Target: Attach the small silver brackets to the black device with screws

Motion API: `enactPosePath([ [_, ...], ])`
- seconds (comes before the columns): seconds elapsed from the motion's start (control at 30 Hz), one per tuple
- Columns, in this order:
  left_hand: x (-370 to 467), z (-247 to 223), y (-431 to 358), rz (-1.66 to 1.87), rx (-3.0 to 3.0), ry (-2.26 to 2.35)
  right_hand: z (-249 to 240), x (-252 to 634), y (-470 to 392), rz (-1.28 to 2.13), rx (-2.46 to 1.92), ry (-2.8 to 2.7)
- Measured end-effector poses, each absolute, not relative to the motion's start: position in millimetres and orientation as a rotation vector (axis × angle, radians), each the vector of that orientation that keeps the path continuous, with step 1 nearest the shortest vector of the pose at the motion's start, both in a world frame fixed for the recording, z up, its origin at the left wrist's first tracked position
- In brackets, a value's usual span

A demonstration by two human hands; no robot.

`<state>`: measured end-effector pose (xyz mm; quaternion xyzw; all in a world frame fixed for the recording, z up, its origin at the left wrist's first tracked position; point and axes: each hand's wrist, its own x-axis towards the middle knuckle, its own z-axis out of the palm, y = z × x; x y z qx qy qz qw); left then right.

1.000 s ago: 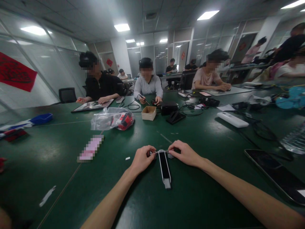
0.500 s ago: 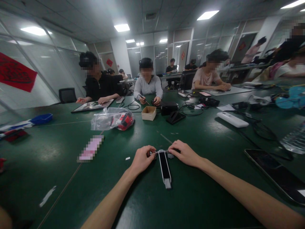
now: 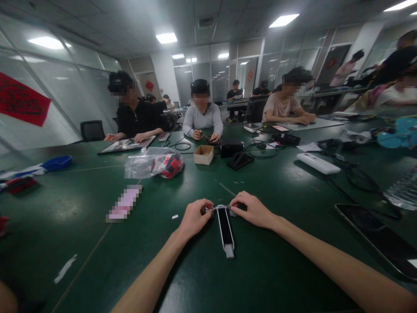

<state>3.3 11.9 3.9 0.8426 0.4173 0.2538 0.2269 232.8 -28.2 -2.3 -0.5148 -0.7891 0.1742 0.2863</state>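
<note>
On the green table in front of me lies a long, slim device with a black top and white edges (image 3: 226,228). Its near end carries a grey tab (image 3: 230,251), and small grey parts stick out on both sides of its far end. The fingers of my left hand (image 3: 197,214) are closed on the grey part at the left. Thumb and fingers of my right hand (image 3: 249,209) pinch the matching part at the right. Fingertips partly cover both side parts, so their exact form cannot be made out.
Beyond my hands are a clear bag with red and black items (image 3: 154,164), an open box (image 3: 203,155) and a black stand (image 3: 240,160). A pink blurred item (image 3: 124,203) lies left. A phone (image 3: 374,237) and white device (image 3: 318,163) lie right. Several people sit opposite.
My hands and the slim device stay practically in place. Across the table, the hands of the person in grey shift slightly.
</note>
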Motion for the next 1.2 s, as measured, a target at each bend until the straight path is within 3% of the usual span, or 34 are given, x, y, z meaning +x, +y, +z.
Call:
enactPosePath([
  [1.2,1.6,-1.3,13.7,0.756,2.342,1.115,-1.3,234.2,-28.3,0.441,-1.340,-2.141],
])
